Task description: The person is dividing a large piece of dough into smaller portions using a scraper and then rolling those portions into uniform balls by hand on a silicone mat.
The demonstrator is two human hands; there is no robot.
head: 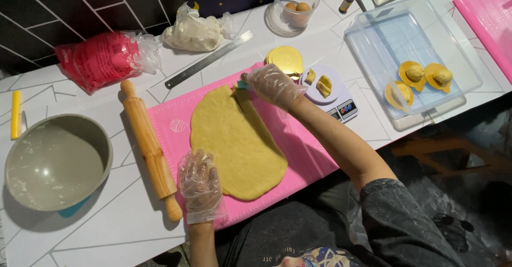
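In the head view, the gloved left hand (200,186) lies flat, fingers spread wide, fingertips on the near edge of the yellow rolled dough (237,144) on the pink mat (298,149). The gloved right hand (273,85) pinches a small teal cutter (242,85) against the dough's far edge. A rolling pin (149,147) lies just left of the left fingers.

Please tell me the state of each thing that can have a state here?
dough: rolled flat on the pink mat
rolling pin: lying unused
bowl: empty
clear tray: holds three dough pieces
left hand: gloved, pressing dough edge
right hand: gloved, gripping a small tool
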